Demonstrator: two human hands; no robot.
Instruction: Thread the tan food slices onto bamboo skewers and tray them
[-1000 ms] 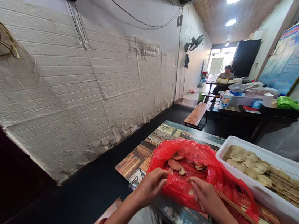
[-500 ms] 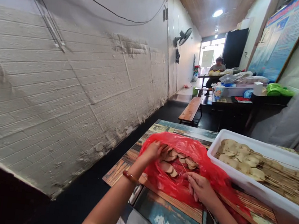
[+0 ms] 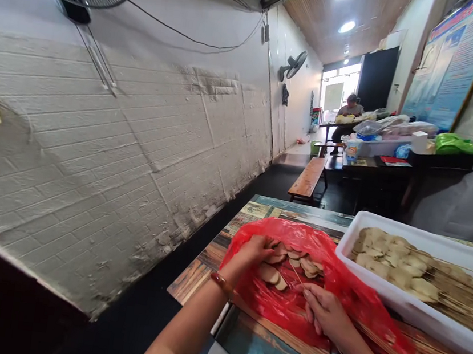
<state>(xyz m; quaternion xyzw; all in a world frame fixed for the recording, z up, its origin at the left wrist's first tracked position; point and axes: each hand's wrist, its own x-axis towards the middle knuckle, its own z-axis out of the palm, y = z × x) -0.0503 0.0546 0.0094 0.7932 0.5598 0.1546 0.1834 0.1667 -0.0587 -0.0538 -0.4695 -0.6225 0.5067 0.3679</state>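
A red plastic bag (image 3: 294, 230) lies spread open on the table, with pale potato slices (image 3: 270, 273) in several small groups inside it. At the bag's left side my left hand (image 3: 257, 249) reaches in, its fingers bent down at the slices; the fingertips are partly hidden, so what they pinch is unclear. My right hand (image 3: 326, 310) is closed on a thin wooden skewer (image 3: 297, 273), whose tip points up and left over the slices. The skewer's other end runs back under my right wrist.
To the right stands a white plastic tub (image 3: 350, 251) of skewered slices (image 3: 398, 260). Loose skewers lie by the bag on the wood-patterned table (image 3: 202, 276). Beyond are a bench (image 3: 309, 177), a cluttered table and a seated person (image 3: 351, 108). A wall runs along the left.
The camera view has shifted, so everything sits a little lower and further right. My left hand has moved slightly over the slices; my right hand still holds the skewer.
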